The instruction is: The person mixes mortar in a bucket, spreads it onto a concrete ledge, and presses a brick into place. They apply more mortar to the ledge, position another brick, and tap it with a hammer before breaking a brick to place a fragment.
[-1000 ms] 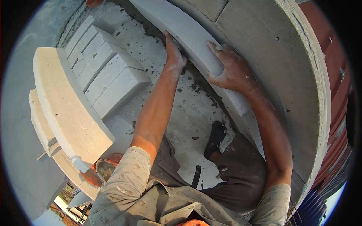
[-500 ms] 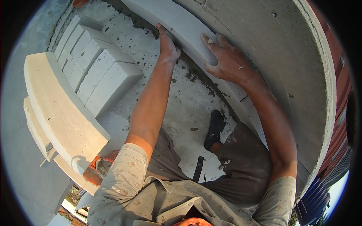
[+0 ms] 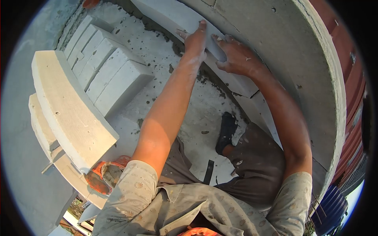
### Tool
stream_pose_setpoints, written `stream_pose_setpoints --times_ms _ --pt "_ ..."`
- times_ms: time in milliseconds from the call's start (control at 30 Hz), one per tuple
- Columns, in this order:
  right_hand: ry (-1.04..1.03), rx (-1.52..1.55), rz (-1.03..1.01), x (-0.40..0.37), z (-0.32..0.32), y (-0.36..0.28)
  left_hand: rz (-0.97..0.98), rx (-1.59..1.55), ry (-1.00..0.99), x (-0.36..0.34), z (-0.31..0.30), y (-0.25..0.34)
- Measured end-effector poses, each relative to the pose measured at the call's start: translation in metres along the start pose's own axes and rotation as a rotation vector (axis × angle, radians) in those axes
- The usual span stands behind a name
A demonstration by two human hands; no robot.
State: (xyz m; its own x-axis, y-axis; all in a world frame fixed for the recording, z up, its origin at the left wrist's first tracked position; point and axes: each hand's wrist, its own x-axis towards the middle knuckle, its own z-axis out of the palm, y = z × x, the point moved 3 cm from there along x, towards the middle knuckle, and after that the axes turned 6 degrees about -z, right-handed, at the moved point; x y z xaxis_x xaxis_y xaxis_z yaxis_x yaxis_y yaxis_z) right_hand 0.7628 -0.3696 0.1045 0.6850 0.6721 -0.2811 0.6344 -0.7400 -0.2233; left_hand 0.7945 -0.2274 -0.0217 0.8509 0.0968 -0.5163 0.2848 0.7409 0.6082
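Note:
A pale curved block (image 3: 169, 17) lies along the inner foot of the curved grey wall (image 3: 291, 59). My left hand (image 3: 195, 41) rests on the block's edge and top, its fingers apart. Close to its right, my right hand (image 3: 236, 55) lies on the same block with thumb and fingers spread. Neither hand is closed round anything. Further pale blocks (image 3: 262, 112) continue the curve below my right hand, toward my knee.
Several pale blocks (image 3: 118, 78) stand in a row at the left. Larger curved blocks (image 3: 71, 106) lie nearer, beside an orange bucket (image 3: 98, 179). My dark-socked foot (image 3: 226, 131) is on the mortar-spotted floor (image 3: 185, 114).
My left hand has moved right and up onto the block, closer to my right hand. My right hand stays in nearly the same place. The view has shifted slightly.

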Motion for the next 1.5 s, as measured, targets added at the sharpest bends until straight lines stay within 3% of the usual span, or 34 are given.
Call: stream_pose_setpoints --times_ms 133,233,300,400,500,667,767,1067,1300,1400,1500 --pt "-0.014 0.126 0.018 -0.002 -0.006 0.002 -0.027 0.047 0.251 -0.003 0.007 -0.002" --pt "0.334 0.059 -0.096 -0.037 -0.058 0.002 -0.035 0.077 0.295 -0.011 0.012 0.003" --pt "0.407 0.223 -0.008 -0.081 -0.104 -0.019 -0.085 0.078 0.222 0.0 0.003 -0.001" --pt "0.292 0.436 0.162 -0.136 -0.086 -0.016 -0.089 0.042 0.215 -0.016 0.018 0.005" --pt "0.258 -0.032 0.154 -0.151 -0.01 0.004 -0.093 0.142 0.306 -0.033 0.026 0.014" --pt "0.235 -0.133 0.217 -0.132 0.043 0.005 0.073 0.265 0.384 -0.029 0.018 0.022" --pt "0.241 -0.146 0.203 -0.128 0.046 0.012 0.239 0.34 0.459 -0.027 0.022 0.026" --pt "0.254 -0.143 0.156 -0.127 0.044 0.012 0.192 0.365 0.491 -0.03 0.03 0.033" --pt "0.214 -0.142 0.211 -0.132 0.042 0.013 0.204 0.319 0.369 -0.024 0.026 0.028" --pt "0.245 -0.02 0.163 -0.149 0.03 0.016 0.14 0.476 0.467 -0.035 0.033 0.036" --pt "0.297 0.341 0.315 -0.227 -0.004 0.017 0.178 0.361 0.369 -0.007 0.019 0.026"
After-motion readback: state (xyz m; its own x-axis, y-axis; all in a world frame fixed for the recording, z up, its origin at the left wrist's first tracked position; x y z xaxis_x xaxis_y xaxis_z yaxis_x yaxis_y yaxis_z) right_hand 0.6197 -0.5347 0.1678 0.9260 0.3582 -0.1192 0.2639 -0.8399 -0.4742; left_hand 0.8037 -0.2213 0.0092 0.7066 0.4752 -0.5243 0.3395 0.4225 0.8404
